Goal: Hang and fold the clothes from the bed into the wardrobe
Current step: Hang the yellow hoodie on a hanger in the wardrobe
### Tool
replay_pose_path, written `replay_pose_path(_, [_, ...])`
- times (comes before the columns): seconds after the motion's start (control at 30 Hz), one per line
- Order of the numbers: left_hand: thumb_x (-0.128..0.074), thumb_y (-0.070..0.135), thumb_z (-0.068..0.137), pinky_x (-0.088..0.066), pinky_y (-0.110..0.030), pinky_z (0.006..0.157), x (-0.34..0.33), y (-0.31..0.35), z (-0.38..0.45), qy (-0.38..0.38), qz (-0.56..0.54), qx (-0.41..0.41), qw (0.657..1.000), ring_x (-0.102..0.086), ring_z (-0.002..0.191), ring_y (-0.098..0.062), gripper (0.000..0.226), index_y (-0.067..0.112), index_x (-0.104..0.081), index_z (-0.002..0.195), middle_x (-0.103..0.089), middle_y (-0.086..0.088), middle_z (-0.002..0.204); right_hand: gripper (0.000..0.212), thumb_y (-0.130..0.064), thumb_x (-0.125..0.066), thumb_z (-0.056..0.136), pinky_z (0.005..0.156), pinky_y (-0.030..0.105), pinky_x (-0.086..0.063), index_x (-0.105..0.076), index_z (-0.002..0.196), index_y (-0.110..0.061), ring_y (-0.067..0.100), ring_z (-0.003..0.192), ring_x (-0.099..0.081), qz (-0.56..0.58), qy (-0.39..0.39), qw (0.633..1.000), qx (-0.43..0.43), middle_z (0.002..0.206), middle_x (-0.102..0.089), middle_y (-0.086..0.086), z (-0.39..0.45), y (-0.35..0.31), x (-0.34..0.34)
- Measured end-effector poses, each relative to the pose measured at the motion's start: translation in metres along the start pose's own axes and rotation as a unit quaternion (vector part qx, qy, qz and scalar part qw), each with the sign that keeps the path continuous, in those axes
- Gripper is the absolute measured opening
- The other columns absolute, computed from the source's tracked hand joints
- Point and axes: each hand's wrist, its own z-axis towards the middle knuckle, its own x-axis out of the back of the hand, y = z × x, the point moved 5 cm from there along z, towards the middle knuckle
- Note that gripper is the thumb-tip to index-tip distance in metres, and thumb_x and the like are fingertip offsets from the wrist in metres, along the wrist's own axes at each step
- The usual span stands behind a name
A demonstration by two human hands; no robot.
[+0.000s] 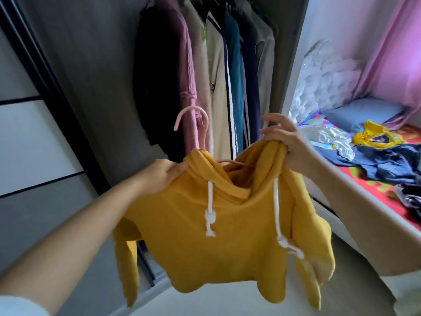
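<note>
Mustard-yellow hoodie (218, 226) held up mid-frame, centre to lower centre, front facing the camera, in front of the open wardrobe (95, 71). Pink hanger (193, 124) is partly inside the neck opening: hook sticks up above the left side of the collar, a stretch of its bar shows across the neck gap, the rest is hidden by fabric. Left hand (159, 176) comes in from lower left and grips the hoodie's left shoulder by the collar, thumb on top of the fabric, other fingers tucked behind and not visible. Right hand (289, 142) at centre right bunches the hood and right shoulder, lower fingers clamped on the gathered cloth, index finger and thumb lifted loosely apart above it. Two white drawstrings (210, 215) hang down the chest with knotted ends. Sleeves droop toward the bottom of the frame. Behind, upper centre, hung garments (230, 76) fill the rail: black, pink knit, cream, teal, navy, grey. Sliding wardrobe door (27, 137) at left edge. Right side of the frame: bed (373, 179) with red patterned sheet, blue pillow (364, 112), yellow garment (376, 135), dark blue clothes (387, 160), white crumpled fabric (330, 135). Pink curtain (391, 53) upper right.
</note>
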Motion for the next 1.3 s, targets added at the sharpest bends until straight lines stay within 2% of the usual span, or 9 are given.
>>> replay_pose_path(0.1, [-0.036,0.04,0.094,-0.047,-0.037,0.07,0.002,0.016,0.005,0.055,-0.021,-0.025,0.998,-0.06,0.078,-0.034,0.058,-0.013,-0.059,0.092,-0.063,-0.028,0.086,0.057,-0.015,-0.069,0.073,0.085,0.03,-0.053,-0.048,0.126,-0.012,0.018,0.114,-0.05,-0.028,-0.026,0.997,0.07,0.135,-0.04,0.017,-0.001,-0.029,-0.025])
replay_pose_path(0.17, [-0.036,0.047,0.089,-0.044,-0.037,0.069,0.012,0.02,0.005,0.094,-0.028,-0.046,0.994,-0.059,0.076,-0.036,0.064,-0.013,-0.059,0.089,-0.06,-0.026,0.079,0.075,-0.037,-0.072,0.075,0.093,0.037,-0.046,-0.035,0.137,-0.019,0.024,0.119,-0.046,-0.129,-0.065,0.988,-0.046,0.142,-0.036,0.009,0.002,-0.021,-0.023])
replay_pose_path(0.33, [-0.025,0.094,0.054,-0.043,-0.031,0.057,0.031,0.012,-0.007,0.142,-0.007,-0.09,0.986,-0.056,0.059,-0.019,0.104,-0.003,-0.059,0.073,-0.06,-0.016,0.063,0.028,-0.049,-0.047,0.089,0.071,0.022,-0.044,-0.045,0.074,-0.026,0.016,0.079,-0.054,-0.257,-0.259,0.913,-0.18,0.084,-0.056,-0.002,-0.019,0.016,-0.02])
replay_pose_path(0.53, [-0.028,0.054,0.078,-0.037,-0.03,0.053,0.028,0.027,-0.006,0.164,0.087,-0.133,0.974,-0.051,0.055,-0.015,0.051,0.012,-0.049,0.061,-0.051,-0.002,0.056,0.035,-0.034,-0.039,0.097,0.081,0.031,-0.047,-0.036,0.062,-0.026,0.018,0.078,-0.052,-0.201,-0.16,0.948,-0.187,0.07,-0.045,-0.008,-0.027,0.016,-0.033])
replay_pose_path(0.6, [-0.027,0.051,0.079,-0.037,-0.03,0.054,0.026,0.038,-0.008,0.16,0.101,-0.155,0.97,-0.05,0.055,-0.011,0.045,0.016,-0.047,0.059,-0.049,0.002,0.056,0.037,-0.03,-0.039,0.097,0.064,0.014,-0.041,-0.033,0.061,-0.027,0.015,0.073,-0.047,-0.193,-0.151,0.955,-0.166,0.065,-0.039,-0.011,-0.021,0.004,-0.035])
replay_pose_path(0.83, [-0.016,0.069,0.085,-0.028,-0.02,0.042,0.05,0.045,-0.019,0.247,0.206,-0.257,0.911,-0.046,0.043,-0.009,0.061,0.021,-0.042,0.058,-0.043,0.008,0.049,0.026,-0.027,-0.046,0.095,0.062,0.02,-0.034,-0.042,0.07,-0.02,0.008,0.06,-0.043,-0.174,-0.058,0.978,-0.101,0.065,-0.042,-0.01,0.003,-0.028,-0.016])
replay_pose_path(0.97, [-0.007,0.078,0.08,-0.021,-0.013,0.047,0.095,0.005,-0.039,0.339,0.267,-0.185,0.883,-0.037,0.037,-0.013,0.074,0.014,-0.041,0.062,-0.039,0.005,0.046,0.02,-0.025,-0.054,0.092,0.059,0.022,-0.031,-0.059,0.088,-0.006,0.016,0.061,-0.043,-0.176,0.042,0.976,-0.123,0.068,-0.047,0.0,0.011,0.001,0.036])
replay_pose_path(1.13, [-0.024,0.071,0.069,-0.028,-0.02,0.048,0.11,-0.024,-0.053,0.385,0.186,-0.127,0.895,-0.039,0.048,-0.01,0.057,0.017,-0.039,0.06,-0.043,0.001,0.052,0.034,-0.03,-0.061,0.085,0.051,0.016,-0.032,-0.061,0.072,0.001,0.018,0.054,-0.045,-0.23,0.018,0.973,-0.022,0.057,-0.046,0.002,0.004,0.006,0.057])
replay_pose_path(1.3, [-0.025,0.063,0.071,-0.028,-0.02,0.05,0.108,-0.027,-0.057,0.416,0.16,-0.113,0.888,-0.038,0.05,-0.011,0.055,0.011,-0.043,0.065,-0.041,0.002,0.054,0.04,-0.016,-0.059,0.088,0.061,0.003,-0.036,-0.038,0.056,-0.027,0.007,0.049,-0.03,-0.215,-0.104,0.969,-0.061,0.054,-0.034,-0.014,0.002,0.013,0.06])
